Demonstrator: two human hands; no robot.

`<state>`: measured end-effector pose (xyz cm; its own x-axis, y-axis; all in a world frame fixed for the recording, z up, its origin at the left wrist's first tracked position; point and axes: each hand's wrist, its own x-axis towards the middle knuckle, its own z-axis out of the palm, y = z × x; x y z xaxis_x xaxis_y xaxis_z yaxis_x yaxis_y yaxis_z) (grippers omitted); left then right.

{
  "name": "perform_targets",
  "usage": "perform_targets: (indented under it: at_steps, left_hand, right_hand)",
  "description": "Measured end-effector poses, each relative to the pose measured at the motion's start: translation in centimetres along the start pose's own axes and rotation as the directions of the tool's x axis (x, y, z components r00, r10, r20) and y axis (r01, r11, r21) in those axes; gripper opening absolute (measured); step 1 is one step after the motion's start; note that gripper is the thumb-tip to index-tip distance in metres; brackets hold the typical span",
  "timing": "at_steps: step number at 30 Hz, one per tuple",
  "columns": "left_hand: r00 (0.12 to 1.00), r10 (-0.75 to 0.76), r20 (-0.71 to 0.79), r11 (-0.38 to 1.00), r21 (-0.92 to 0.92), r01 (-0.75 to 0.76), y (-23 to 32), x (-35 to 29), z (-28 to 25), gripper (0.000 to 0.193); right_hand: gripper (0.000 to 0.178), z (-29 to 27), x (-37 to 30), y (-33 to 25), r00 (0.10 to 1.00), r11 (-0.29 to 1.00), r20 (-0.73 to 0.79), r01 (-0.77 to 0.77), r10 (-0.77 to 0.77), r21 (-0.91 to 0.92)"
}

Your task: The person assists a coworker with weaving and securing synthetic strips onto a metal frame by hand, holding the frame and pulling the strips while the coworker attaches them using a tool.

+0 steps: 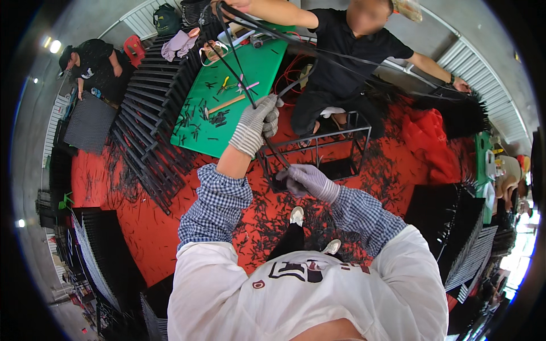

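My left hand, in a grey-striped knit glove, is closed around long flat black strips. The strips rise from it to a co-worker's raised hand and loop across to the right. Lower and to the right, my right hand, gloved the same way, has its fingers bent together at a strip running down from my left hand. Just beyond both hands stands an open black frame, shaped like a box. Its near left corner is partly hidden by my hands.
A green table holds pliers, a wooden-handled hammer and strip offcuts. Black frames are stacked left of it. Offcuts litter the red floor. A co-worker sits opposite; another person is at far left.
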<state>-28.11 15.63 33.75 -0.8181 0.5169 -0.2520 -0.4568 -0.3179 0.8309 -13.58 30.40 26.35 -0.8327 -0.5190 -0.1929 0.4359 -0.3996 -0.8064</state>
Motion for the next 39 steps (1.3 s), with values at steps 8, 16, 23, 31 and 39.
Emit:
perform_targets:
  at_steps: [8, 16, 23, 31, 39]
  left_hand:
    - [0.991, 0.121, 0.052, 0.926, -0.364, -0.094, -1.6, -11.3, 1.0, 0.030]
    - [0.888, 0.405, -0.220, 0.786, -0.413, -0.460, -1.8, -28.0, 2.2, 0.031]
    - [0.628, 0.615, -0.477, 0.643, -0.157, -0.750, -3.1, -42.2, 2.0, 0.034]
    - [0.403, 0.555, -0.728, 0.575, -0.014, -0.818, -5.2, -53.1, -2.9, 0.031]
    - [0.498, 0.367, -0.786, 0.625, -0.189, -0.758, -7.4, -49.9, -11.4, 0.034]
  right_hand:
    - [0.035, 5.8, -7.9, 2.3, 0.996, 0.951, -0.059, -0.083, 0.068, -0.297]
    - [0.028, 12.5, -13.4, 4.8, 0.974, 0.818, 0.193, 0.015, 0.118, -0.575]
    - [0.025, 15.3, -18.4, 9.1, 0.903, 0.740, 0.265, -0.082, 0.339, -0.667]
    - [0.021, 11.1, -22.3, 11.1, 0.932, 0.521, 0.208, 0.024, 0.297, -0.853]
    - [0.018, 7.3, -28.3, 13.8, 0.980, 0.468, -0.077, -0.156, 0.182, -0.870]
